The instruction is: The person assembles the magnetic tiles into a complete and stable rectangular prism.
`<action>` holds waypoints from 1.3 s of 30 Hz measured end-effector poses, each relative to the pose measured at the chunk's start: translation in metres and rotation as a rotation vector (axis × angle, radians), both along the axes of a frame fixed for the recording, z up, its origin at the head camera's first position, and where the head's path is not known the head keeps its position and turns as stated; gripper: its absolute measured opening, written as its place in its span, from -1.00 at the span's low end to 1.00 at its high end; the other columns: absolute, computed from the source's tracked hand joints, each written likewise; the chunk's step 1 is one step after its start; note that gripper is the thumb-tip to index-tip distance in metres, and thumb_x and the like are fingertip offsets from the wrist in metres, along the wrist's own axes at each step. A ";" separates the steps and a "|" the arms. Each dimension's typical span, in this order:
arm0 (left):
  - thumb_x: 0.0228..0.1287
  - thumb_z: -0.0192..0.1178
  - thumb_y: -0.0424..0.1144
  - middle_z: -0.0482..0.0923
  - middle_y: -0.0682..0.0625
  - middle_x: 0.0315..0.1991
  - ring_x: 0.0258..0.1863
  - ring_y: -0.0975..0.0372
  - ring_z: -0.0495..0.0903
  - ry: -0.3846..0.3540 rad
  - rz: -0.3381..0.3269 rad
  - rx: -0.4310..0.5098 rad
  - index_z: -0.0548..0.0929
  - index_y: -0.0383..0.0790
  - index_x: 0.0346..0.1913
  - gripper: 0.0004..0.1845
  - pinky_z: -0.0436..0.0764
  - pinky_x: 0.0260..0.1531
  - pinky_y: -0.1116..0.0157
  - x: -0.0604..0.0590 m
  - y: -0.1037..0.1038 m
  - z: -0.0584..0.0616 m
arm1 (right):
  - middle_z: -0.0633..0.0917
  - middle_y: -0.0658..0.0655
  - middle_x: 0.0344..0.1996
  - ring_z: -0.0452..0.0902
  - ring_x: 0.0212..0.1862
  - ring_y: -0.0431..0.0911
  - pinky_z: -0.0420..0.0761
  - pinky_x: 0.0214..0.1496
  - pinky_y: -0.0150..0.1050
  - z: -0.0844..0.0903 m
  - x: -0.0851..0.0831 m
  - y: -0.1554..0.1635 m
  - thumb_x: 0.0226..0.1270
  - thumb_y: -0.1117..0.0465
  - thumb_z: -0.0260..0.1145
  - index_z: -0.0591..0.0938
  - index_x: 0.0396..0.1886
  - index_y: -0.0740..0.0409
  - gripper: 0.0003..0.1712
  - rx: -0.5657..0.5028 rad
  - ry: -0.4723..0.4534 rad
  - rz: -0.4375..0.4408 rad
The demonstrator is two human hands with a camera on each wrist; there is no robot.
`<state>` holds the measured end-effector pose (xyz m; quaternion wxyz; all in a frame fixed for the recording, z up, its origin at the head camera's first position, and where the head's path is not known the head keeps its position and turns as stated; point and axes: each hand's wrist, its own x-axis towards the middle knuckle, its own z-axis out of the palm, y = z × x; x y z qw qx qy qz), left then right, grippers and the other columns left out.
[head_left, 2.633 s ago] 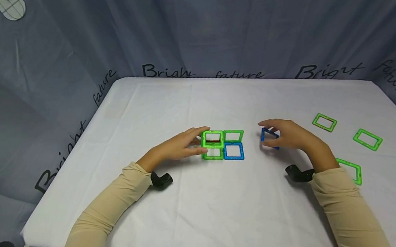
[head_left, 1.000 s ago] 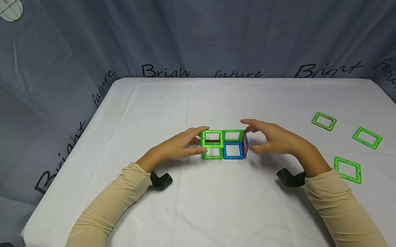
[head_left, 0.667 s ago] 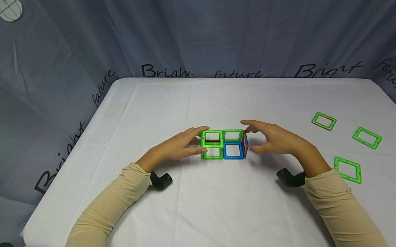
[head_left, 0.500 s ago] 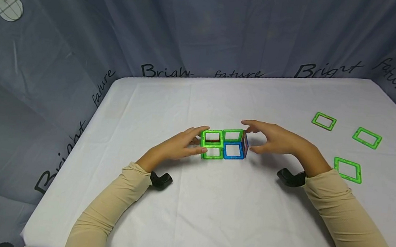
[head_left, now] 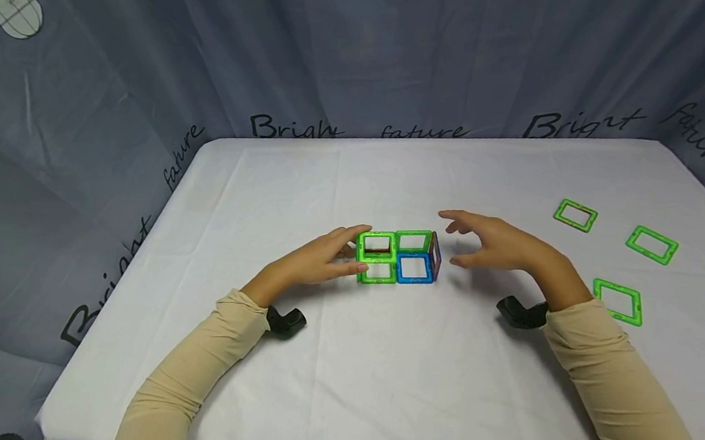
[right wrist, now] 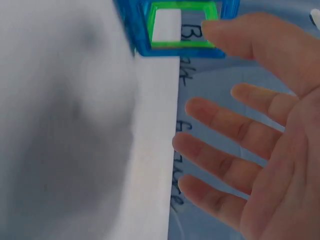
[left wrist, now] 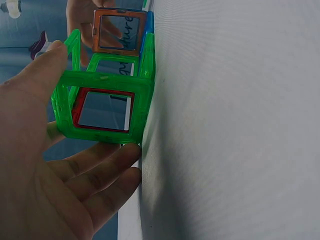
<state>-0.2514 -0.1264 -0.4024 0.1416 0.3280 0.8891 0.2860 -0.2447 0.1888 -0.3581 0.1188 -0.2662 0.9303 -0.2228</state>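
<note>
A small frame structure of magnetic tiles [head_left: 378, 260] stands mid-table. Its left part is a green cube [left wrist: 105, 80] with a red-edged tile on one side. My left hand [head_left: 315, 259] holds this cube between thumb and fingers. To the right of the cube lie a blue tile [head_left: 414, 281] and, behind it, a green tile [head_left: 415, 232]. An upright tile [head_left: 436, 258] closes their right end, orange as seen from the left wrist and blue [right wrist: 185, 52] from the right. My right hand [head_left: 506, 245] hovers just right of it, fingers spread, holding nothing.
Loose green tiles lie flat at the right: one farther back [head_left: 575, 224], one farther right [head_left: 651, 254], and one near the right forearm [head_left: 617, 317]. A white cloth covers the table [head_left: 321, 383]. A grey printed curtain [head_left: 371, 55] hangs behind and to the left.
My right hand brought a blue tile leftward, stood it at the structure's right end and let go. It has since drawn slightly back to the right. The left hand has stayed put.
</note>
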 end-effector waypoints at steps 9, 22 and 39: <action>0.23 0.08 0.13 0.28 -0.06 0.21 0.12 0.18 0.47 0.010 -0.005 0.001 0.02 0.01 0.41 -0.22 0.39 0.16 0.12 -0.002 0.000 -0.001 | 0.38 0.42 0.16 0.24 0.20 0.31 0.27 0.13 0.25 -0.005 -0.028 0.047 0.19 0.18 0.26 0.13 0.35 0.28 -0.21 0.007 0.066 -0.230; 0.21 0.08 0.15 0.28 -0.04 0.22 0.13 0.19 0.47 0.011 -0.023 0.007 0.02 0.02 0.41 -0.21 0.38 0.17 0.11 -0.004 0.001 -0.002 | -0.06 0.56 0.31 -0.17 0.31 0.45 -0.05 0.25 0.33 -0.024 -0.054 0.127 0.30 0.14 0.12 -0.08 0.40 0.34 -0.16 -0.050 0.023 -0.598; 0.22 0.10 0.12 0.31 -0.06 0.18 0.10 0.19 0.49 0.019 -0.026 0.030 0.03 0.00 0.41 -0.22 0.40 0.15 0.12 -0.002 -0.004 -0.002 | 0.08 0.66 0.19 -0.06 0.19 0.53 0.03 0.21 0.36 -0.024 -0.068 0.144 0.21 0.20 0.13 -0.18 0.35 0.46 -0.09 0.138 -0.096 -0.551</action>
